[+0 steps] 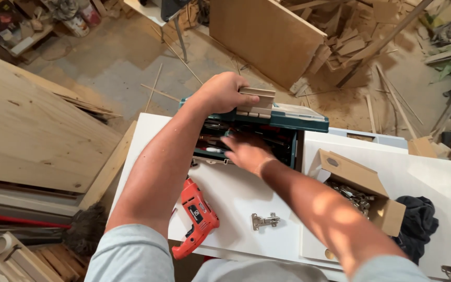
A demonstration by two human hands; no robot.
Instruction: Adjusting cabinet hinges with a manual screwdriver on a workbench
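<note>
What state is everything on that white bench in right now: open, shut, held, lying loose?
Toolbox: open, lid up.
Lid: held up by left hand.
Right hand: reaching inside the toolbox.
Carton: open, metal fittings inside.
Drill: lying on its side, unheld.
Hinge: lying loose.

Your left hand [224,93] is curled in a grip far forward, while your right hand [246,151] reaches flat, fingers spread.

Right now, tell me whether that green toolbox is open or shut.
Open. The left hand holds the lid of the green toolbox raised, and the right hand reaches among the tools exposed inside.
</note>
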